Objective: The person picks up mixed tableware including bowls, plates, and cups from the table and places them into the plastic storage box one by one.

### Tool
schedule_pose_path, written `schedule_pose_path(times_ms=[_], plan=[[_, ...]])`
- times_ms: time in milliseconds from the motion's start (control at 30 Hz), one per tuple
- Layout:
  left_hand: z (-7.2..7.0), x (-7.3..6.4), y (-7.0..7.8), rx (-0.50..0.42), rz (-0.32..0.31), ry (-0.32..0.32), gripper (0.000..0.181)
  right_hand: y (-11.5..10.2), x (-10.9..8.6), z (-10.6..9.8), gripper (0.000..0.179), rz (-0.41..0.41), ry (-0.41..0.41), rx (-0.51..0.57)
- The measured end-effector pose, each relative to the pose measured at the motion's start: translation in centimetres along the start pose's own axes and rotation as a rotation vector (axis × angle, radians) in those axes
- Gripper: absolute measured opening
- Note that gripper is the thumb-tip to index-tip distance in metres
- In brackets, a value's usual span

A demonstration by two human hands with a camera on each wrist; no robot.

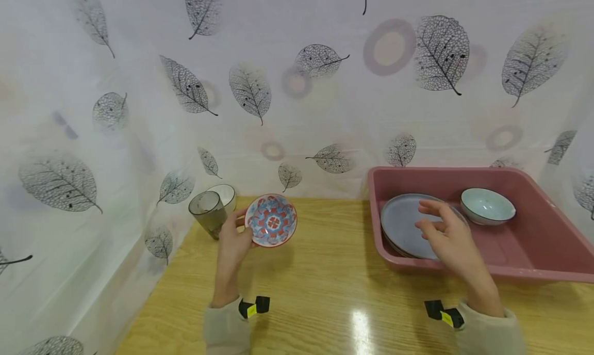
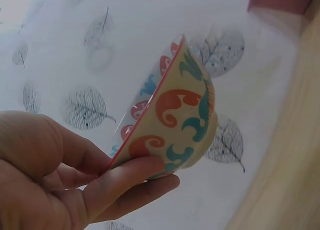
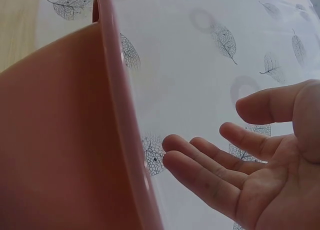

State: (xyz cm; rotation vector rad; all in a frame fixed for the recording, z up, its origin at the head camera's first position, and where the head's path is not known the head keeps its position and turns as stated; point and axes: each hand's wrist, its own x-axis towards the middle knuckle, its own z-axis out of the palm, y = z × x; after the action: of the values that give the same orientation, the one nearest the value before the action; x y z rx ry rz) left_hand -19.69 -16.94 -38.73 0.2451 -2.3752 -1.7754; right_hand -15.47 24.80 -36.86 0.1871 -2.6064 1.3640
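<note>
My left hand (image 1: 235,237) pinches the rim of a small patterned bowl (image 1: 271,220), thumb on one side and fingers on the other. The bowl is tilted with its red and blue inside facing the head camera; the left wrist view shows its cream outside with red and teal swirls. My right hand (image 1: 449,236) hangs over the near side of a pink basin (image 1: 547,241), its fingers loosely bent and holding nothing. Under it in the basin lies a stack of grey-blue plates (image 1: 403,226). A pale green bowl (image 1: 487,206) sits to their right.
Behind my left hand, a dark tinted glass (image 1: 207,213) and a white bowl (image 1: 225,196) stand close together at the table's back left. Leaf-printed white sheeting (image 1: 260,154) hangs behind and to the left of the wooden table (image 1: 325,272).
</note>
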Motion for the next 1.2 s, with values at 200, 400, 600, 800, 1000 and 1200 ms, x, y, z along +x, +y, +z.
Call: schedule_pose_path(times_ms=[200, 400, 600, 800, 1000, 1200], plan=[[1.2, -0.7, 1.2, -0.114, 0.035, -0.042, 0.049, -0.5, 0.2, 0.9, 0.048, -0.016, -0.039, 0.035], [2.3, -1.4, 2.1, -0.189, 0.050, -0.068, 0.049, -1.1, 0.2, 1.7, 0.049, -0.030, -0.071, 0.033], [3.6, -2.0, 2.6, -0.231, 0.066, -0.116, 0.049, -1.6, 0.1, 2.7, 0.046, -0.078, -0.066, 0.027], [4.9, -2.8, 3.4, -0.269, 0.089, -0.161, 0.047, -2.2, 0.1, 3.5, 0.049, -0.088, -0.122, 0.106], [6.1, -3.9, 4.0, -0.299, 0.103, -0.201, 0.046, -2.8, -0.1, 4.2, 0.061, -0.093, -0.216, 0.267], [7.5, -4.8, 4.3, -0.354, 0.120, -0.263, 0.045, -3.0, -0.1, 5.1, 0.067, -0.149, -0.283, 0.366]])
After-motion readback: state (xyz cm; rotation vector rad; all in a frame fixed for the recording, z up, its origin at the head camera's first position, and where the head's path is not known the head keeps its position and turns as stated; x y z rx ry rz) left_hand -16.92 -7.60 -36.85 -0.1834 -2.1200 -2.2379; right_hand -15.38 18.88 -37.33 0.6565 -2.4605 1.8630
